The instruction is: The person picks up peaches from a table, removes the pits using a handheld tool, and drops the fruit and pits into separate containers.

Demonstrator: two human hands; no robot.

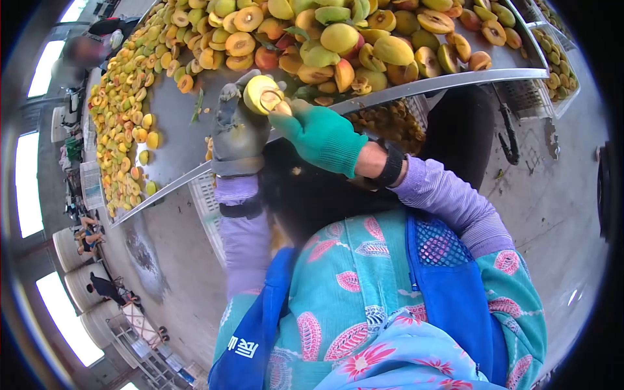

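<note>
A long steel table (175,123) runs from near left to far right across a concrete-floored hall, heaped with halved yellow fruit (338,39). At its near edge the left hand (240,130), in a grey glove, is wrapped around a fruit half (263,96), cut face up. The right hand (322,136), in a green glove, is bunched tight, its tips pressed to that cut face; whether it grips a tool cannot be told. A crate (390,123) of scraps sits under the table.
</note>
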